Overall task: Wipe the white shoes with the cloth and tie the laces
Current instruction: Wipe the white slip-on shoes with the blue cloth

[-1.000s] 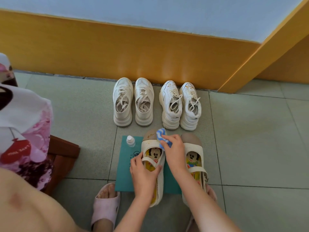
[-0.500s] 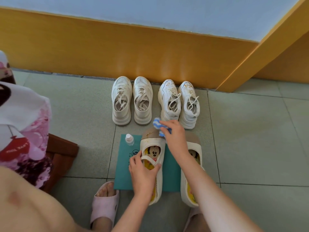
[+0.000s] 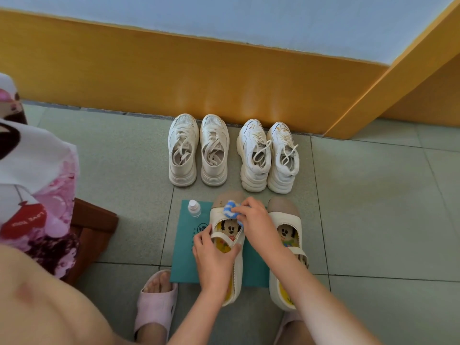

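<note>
A cream strap shoe with a tan toe cap (image 3: 238, 270) lies on a teal rectangular mat (image 3: 185, 257) spread over the grey-green tiled floor (image 3: 373, 220). The left hand (image 3: 214, 255) grips it across the opening, fingers curled over the left rim and thumb on the right rim by the strap. The right hand (image 3: 256, 220) pinches a blue-and-white fluffy cloth (image 3: 229, 211) in its fingers and holds it against the shoe's upper, just behind the toe cap. The matching second strap shoe (image 3: 286, 220) sits just beside it on the right, partly on the mat. A small clear bottle with a white cap (image 3: 194, 209) stands upright at the mat's far left corner. Beyond the mat, toes towards the orange wall panel (image 3: 199, 83), stand a pair of off-white mesh sneakers (image 3: 184, 150) and, to their right, a pair of chunky white sneakers (image 3: 255, 155), both with laces lying loose. A foot in a pink slipper (image 3: 156, 307) rests near the mat's near left corner.
</note>
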